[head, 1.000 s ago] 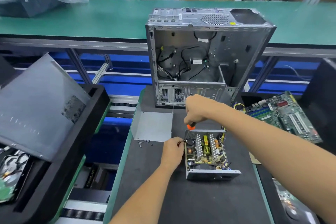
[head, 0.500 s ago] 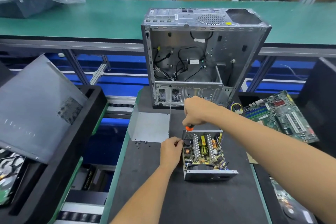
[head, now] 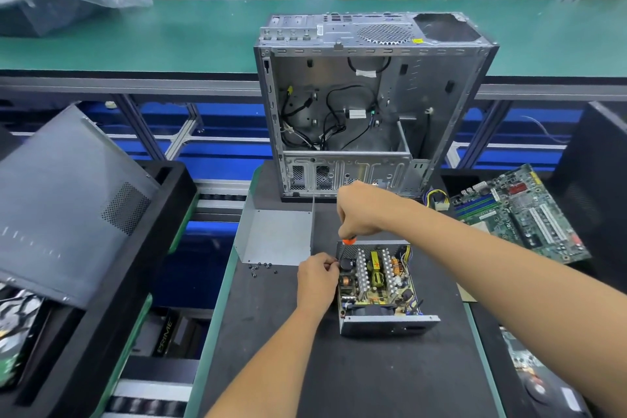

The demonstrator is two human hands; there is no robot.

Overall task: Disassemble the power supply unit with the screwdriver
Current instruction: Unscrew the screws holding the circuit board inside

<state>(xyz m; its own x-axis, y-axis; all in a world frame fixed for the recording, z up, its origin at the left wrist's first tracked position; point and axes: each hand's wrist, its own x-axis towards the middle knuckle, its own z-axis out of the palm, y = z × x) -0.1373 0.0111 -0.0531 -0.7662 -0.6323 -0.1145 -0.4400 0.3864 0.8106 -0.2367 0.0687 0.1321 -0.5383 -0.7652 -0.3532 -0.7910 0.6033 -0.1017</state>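
Power supply unit (head: 380,285) sits open-topped on the dark tabletop (head: 339,377), in front of the empty computer case (head: 369,105), its circuit board, heat-sink fins and coils exposed. My right hand (head: 359,214) hovers just behind the unit's far left corner, fingers curled round the screwdriver (head: 348,241); only a bit of the orange handle shows below my fist, and the shaft points down toward that corner. I cannot see the tip or tell whether it is seated in a screw. My left hand (head: 317,278) rests against the unit's left wall, fingertips pinched together right at the spot where the screwdriver comes down; whatever they pinch is too small for me to make out.

Left of the unit, a bent sheet-metal cover (head: 274,236) lies on the tabletop, and just in front of the cover a few small dark screws (head: 263,267) are scattered. Right of the unit, well apart, a green motherboard (head: 522,214) lies tilted in a black bin. Far to the unit's left, a grey side panel (head: 64,200) leans across another black bin (head: 159,214). Behind the case runs a green conveyor belt (head: 203,34).
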